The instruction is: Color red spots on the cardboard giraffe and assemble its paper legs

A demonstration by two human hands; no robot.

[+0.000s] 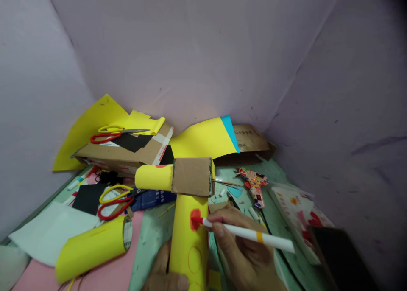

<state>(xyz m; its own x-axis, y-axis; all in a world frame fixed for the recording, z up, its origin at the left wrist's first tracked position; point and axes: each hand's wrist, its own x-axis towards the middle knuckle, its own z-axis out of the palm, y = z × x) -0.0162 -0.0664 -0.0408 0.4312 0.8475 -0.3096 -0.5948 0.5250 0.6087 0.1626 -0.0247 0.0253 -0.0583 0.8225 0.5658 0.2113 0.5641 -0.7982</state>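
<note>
My left hand (165, 276) grips the lower part of an upright yellow paper tube (184, 240), partly cut off by the bottom edge. On the tube's top sits a brown cardboard block (191, 176), with a shorter yellow cylinder (154, 177) sticking out to the left. My right hand (243, 257) pinches a white felt-tip marker (248, 233) that has an orange band. Its red tip touches a filled red spot (194, 219) on the tube. Below this spot, a red outlined oval (195, 258) is unfilled.
Scissors (116, 202) lie on the left beside a loose yellow tube (92, 250). Another pair of scissors (117, 133) rests on a cardboard box (140, 155) at the back. A patterned glue gun (252, 183) and a printed packet (300, 216) lie to the right.
</note>
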